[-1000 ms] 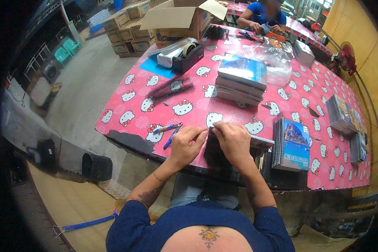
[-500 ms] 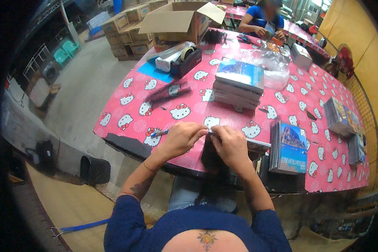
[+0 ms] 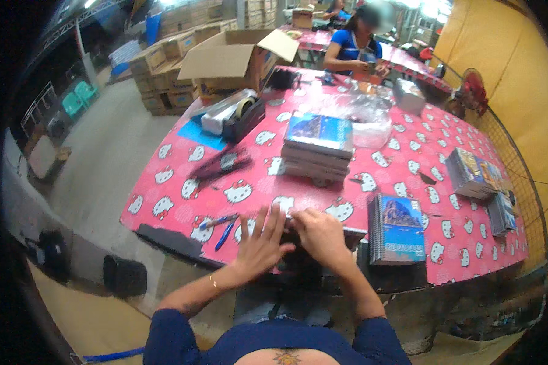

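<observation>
Two hands — left hand [image 3: 262, 240], right hand [image 3: 319, 234] — on dark notebook [image 3: 298, 258]

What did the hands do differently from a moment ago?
The left hand has opened: its fingers now spread flat, where earlier they pinched at something small. The right hand stayed curled over the dark thing at the table's near edge. Both hands kept their place there. The blue pens, the stack of notebooks and the spiral notebook did not move.
</observation>
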A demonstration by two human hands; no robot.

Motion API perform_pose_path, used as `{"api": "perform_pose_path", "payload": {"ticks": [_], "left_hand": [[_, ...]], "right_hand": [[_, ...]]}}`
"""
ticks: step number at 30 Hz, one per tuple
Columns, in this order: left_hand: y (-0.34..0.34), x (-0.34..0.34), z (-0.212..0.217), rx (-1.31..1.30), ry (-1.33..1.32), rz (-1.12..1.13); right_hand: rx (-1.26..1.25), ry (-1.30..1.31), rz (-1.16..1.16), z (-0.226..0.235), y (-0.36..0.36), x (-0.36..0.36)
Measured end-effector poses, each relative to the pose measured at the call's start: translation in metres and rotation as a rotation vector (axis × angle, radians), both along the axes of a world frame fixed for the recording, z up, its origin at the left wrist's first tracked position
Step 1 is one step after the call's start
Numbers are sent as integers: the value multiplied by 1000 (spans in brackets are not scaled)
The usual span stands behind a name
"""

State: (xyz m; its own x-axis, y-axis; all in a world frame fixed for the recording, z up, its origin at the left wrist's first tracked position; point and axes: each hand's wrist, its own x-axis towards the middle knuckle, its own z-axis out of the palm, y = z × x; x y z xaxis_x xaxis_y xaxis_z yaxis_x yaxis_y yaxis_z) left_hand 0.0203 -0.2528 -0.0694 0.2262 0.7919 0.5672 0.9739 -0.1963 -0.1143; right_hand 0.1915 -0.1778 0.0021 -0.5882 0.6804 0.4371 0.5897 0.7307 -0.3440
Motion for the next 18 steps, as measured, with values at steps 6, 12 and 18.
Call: {"api": "perform_pose_path", "payload": {"ticks": [6, 12, 18], "left_hand": [[27, -28, 56, -280, -354, -184], [19, -28, 65, -84, -426, -304], [28, -21, 69, -93, -401, -370]], "right_hand": [[62, 77, 62, 24, 3, 10], [606, 95, -422, 143, 28, 135], [618, -216, -309, 55, 2, 114]]}}
